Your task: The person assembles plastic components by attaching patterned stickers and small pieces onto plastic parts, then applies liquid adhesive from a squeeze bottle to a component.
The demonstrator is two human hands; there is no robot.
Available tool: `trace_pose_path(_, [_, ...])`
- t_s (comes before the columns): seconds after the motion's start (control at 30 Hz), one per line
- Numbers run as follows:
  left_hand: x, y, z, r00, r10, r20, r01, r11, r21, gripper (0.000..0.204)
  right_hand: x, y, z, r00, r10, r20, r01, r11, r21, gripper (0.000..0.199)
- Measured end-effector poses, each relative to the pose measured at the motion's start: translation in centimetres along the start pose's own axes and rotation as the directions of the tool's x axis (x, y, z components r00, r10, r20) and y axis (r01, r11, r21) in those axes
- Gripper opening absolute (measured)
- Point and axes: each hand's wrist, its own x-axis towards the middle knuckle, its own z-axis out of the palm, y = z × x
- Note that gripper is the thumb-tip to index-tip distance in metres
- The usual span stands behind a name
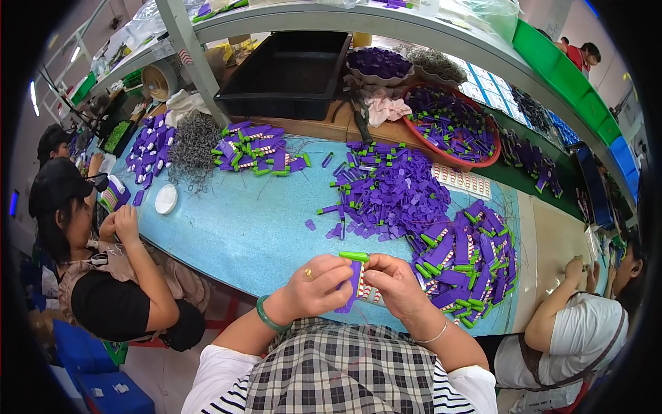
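Close to my body at the table's front edge, I hold a flat purple plastic piece with a green rounded bar across its top. My left hand is closed on its left side, with a ring on one finger and a green bangle at the wrist. My right hand pinches it from the right, near the green bar. Strips of red-and-white stickers show below and between my hands. To the right of my right hand lies a big heap of purple-and-green pieces bearing striped stickers. Beyond my hands is a pile of loose purple parts.
A red basin of purple-and-green pieces stands behind the pile, beside a sticker sheet. A black tray sits under the shelf. Wire rings and a white round lid lie leftward. Co-workers sit on both sides.
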Motion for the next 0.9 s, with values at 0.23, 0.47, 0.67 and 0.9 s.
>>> trace_pose_path(0.23, [-0.7,0.5,0.7,0.990,0.139,-0.032,-0.141,0.987,-0.074,0.020,0.4,0.6,-0.9,0.997,0.027,0.072,-0.025,0.999,-0.029,0.012])
trace_pose_path(0.47, [-0.6,0.8,0.2,0.985,0.172,-0.028,-0.173,0.983,-0.062,0.018,-0.5,0.6,0.1,0.956,0.270,0.112,-0.273,0.962,0.005,0.024])
trace_pose_path(0.67, [-0.9,1.1,0.9,0.995,0.094,-0.011,-0.095,0.993,-0.071,0.017,-2.5,0.5,-2.0,0.884,0.383,0.267,-0.337,0.919,-0.202,0.036])
trace_pose_path(0.9, [-1.5,2.1,2.0,0.605,-0.728,0.323,0.762,0.412,-0.499,0.012,-2.0,0.7,-4.3,0.987,-0.153,0.043,0.158,0.912,-0.378,0.011])
